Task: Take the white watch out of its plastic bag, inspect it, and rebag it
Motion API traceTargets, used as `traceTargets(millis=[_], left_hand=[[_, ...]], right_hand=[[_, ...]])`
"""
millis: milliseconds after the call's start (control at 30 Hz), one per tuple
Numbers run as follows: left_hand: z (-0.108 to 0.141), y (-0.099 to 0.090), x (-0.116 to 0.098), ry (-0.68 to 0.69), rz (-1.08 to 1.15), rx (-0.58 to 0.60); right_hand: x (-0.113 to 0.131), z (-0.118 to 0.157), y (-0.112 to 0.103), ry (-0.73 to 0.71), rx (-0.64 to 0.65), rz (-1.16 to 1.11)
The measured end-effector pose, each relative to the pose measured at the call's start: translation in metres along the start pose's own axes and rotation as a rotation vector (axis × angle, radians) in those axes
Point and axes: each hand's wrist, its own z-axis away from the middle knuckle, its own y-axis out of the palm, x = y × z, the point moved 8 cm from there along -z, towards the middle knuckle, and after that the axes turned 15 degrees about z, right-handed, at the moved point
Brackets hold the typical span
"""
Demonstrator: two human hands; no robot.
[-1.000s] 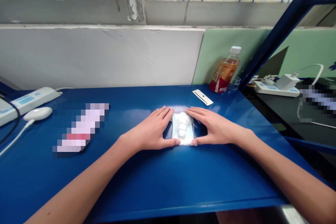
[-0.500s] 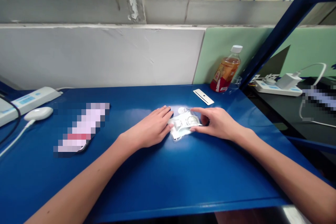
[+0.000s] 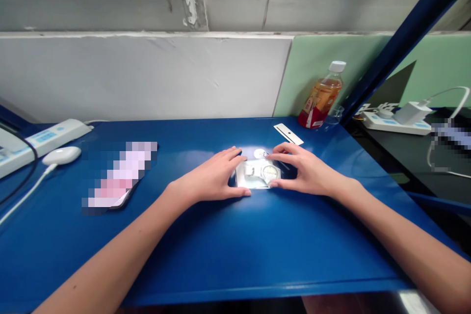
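Observation:
A clear plastic packet point(image 3: 257, 171) with a white, watch-like item inside lies on the blue table point(image 3: 235, 245), between my two hands. At its left edge rests my left hand point(image 3: 215, 176), palm down, thumb and fingers spread along the packet's side. My right hand point(image 3: 305, 171) is at the right edge, its thumb and forefinger apart and touching the packet's corners. A small round white piece point(image 3: 259, 153) sits just behind the packet.
Behind my right hand lies a white card point(image 3: 289, 134), with a drink bottle point(image 3: 322, 98) standing near the wall. A phone point(image 3: 123, 174), a white charging puck point(image 3: 62, 156) and a power strip point(image 3: 47, 142) are on the left. A blue frame post point(image 3: 397, 44) rises at right.
The packet has turned to lie squarer to the table's front edge. My left thumb has moved down and away from my fingers. The whole view has shifted slightly.

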Motion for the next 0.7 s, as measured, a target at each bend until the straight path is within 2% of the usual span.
traceTargets(millis=[533,700], left_hand=[[-0.0003,0.0028,0.0037,-0.03,0.011,0.02],[0.0027,0.0061,0.0077,0.04,0.021,-0.059]], right_hand=[[-0.0057,-0.0017,0.0069,0.057,0.05,-0.094],[-0.0073,-0.0024,0.0073,0.065,0.033,-0.139]])
